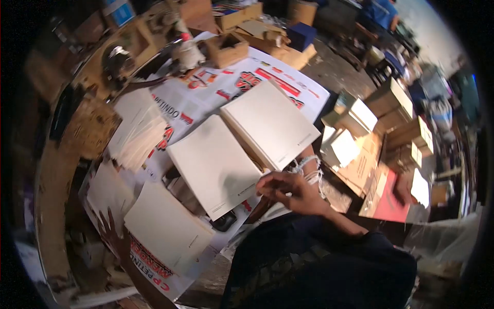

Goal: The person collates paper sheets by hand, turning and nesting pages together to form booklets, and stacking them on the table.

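Paper stacks on a work table, seen from above: the middle stack (pixel 213 165) lies at the centre, the right stack (pixel 270 123) just beside it on the far right, and the near stack (pixel 167 226) toward the near left. The right hand (pixel 290 193) is at the near right corner of the middle stack, its fingers bent and narrowly parted; whether they grip a sheet cannot be told. The left hand (pixel 110 232) is at the left edge of the near stack, fingers spread wide, with nothing visible in its grasp. Farther left lie a thin stack (pixel 105 190) and a fanned stack (pixel 136 129). Beneath them, a printed sheet (pixel 311 100) covers the surface. Along the far side are an open box (pixel 226 49) and a blue box (pixel 301 36); a wooden block (pixel 90 126) is at left. On the right, several bundles (pixel 396 100) and a red panel (pixel 388 195) lie around flattened cardboard (pixel 355 165); a person in blue (pixel 378 13) is at the far right, near a pale wall (pixel 435 31). The stacks are off-white, smooth and rectangular, with small dark print near their edges; the fanned stack has uneven, splayed layers. The printed sheet is white with red and black lettering, the open box wooden and squared, the cardboard brown and flat.
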### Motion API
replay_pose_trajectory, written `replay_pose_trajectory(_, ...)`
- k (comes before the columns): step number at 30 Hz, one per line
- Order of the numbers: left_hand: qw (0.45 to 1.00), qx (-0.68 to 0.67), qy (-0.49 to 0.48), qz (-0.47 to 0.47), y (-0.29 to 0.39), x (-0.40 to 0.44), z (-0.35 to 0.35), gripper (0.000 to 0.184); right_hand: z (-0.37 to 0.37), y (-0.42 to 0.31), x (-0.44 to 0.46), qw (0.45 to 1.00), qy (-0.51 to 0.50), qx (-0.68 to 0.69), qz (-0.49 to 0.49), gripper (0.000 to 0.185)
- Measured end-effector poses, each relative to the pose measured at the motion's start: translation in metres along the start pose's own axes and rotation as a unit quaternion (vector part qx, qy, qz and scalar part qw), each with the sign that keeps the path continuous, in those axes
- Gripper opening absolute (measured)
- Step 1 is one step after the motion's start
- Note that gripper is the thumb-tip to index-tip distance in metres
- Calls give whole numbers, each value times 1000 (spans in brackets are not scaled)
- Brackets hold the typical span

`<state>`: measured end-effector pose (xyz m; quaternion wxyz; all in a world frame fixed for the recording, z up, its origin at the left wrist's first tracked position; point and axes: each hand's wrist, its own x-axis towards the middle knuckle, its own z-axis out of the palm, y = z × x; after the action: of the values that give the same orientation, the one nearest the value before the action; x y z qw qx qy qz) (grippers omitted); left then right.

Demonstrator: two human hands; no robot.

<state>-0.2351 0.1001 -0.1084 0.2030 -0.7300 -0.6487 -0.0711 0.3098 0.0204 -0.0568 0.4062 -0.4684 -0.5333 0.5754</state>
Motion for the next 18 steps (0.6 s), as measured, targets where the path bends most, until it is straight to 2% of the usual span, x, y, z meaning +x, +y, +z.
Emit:
replay_pose_trajectory(1,999,-36,-1,22,-9,-11,9,67,-8,-4,-3,999,38,26,5,19)
replay_pose_trajectory(2,997,-69,-2,39,-17,-14,18,70,-19,-1,0,998,59,-3,-25,20)
replay_pose_trajectory(4,995,-91,-23,42,-20,-7,20,70,-42,-4,5,990,115,-76,-10,22)
replay_pose_trajectory(6,993,-109,-44,33,-22,-2,19,71,-63,-5,13,976,200,-80,-37,25)
replay_pose_trajectory(7,992,-109,-54,27,-22,6,19,71,-81,16,24,945,258,-189,-69,27)
replay_pose_trajectory(8,992,-109,-62,21,-25,11,19,72,-84,6,33,923,305,-229,-61,32)
replay_pose_trajectory(10,991,-119,-62,25,-39,13,28,75,-106,14,46,805,355,-460,-117,40)
replay_pose_trajectory(11,993,-51,-101,13,-40,13,25,75,-110,18,49,812,359,-451,-87,50)
replay_pose_trajectory(12,990,17,-140,1,-30,23,8,75,-115,25,50,815,358,-446,-93,50)
replay_pose_trajectory(13,980,72,-175,-54,-16,24,-12,75,-119,34,51,791,357,-490,-81,55)
replay_pose_trajectory(14,980,78,-174,-53,-15,24,-24,75,-120,38,51,766,355,-532,-65,60)
replay_pose_trajectory(16,936,-5,-217,-276,-13,22,-38,66,-121,44,49,783,336,-520,-67,65)
replay_pose_trajectory(17,949,-64,-109,-287,31,24,-67,49,-120,47,49,776,332,-531,-75,66)
replay_pose_trajectory(18,960,-131,-55,-240,81,29,-99,41,-117,49,48,770,326,-542,-82,67)
